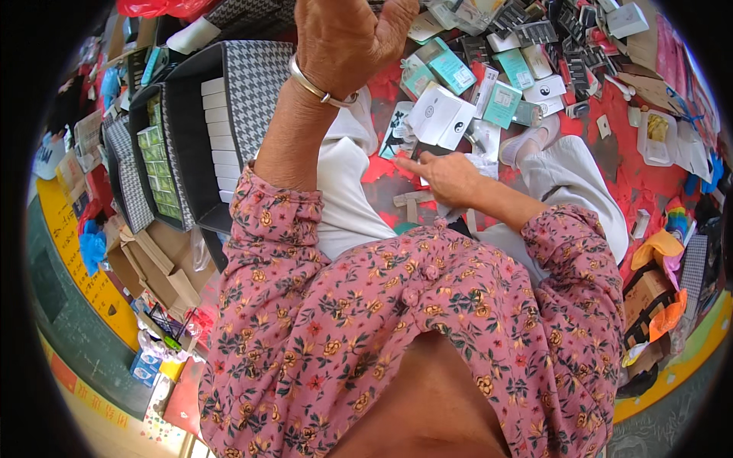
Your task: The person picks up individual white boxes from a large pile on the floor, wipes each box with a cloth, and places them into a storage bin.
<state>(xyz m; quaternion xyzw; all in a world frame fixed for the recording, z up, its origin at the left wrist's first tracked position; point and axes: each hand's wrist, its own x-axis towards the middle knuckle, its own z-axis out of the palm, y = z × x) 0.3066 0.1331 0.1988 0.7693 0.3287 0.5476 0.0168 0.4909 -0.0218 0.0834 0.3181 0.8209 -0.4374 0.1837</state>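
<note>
My left hand (350, 34) is raised close to the camera at the top edge, a silver bangle (305, 82) on its wrist. The fingers run out of the picture, so what they do is hidden. Lower down, my right hand (452, 180) reaches over my lap with its index finger stretched out to the left; nothing shows in it. That fingertip is near a white and teal card-like packet with a black pattern (397, 130). Just beyond the hand lies a white unfolded carton (440, 116) with a round black-and-white mark, among turquoise boxes (502, 104).
On the left stand houndstooth fabric bins (263, 72), one with stacked white boxes (217, 126), another with green packets (158, 164). Many small dark packages (569, 30) are heaped at the far right. A clear plastic tub (657, 137) and an orange cloth (668, 317) lie right.
</note>
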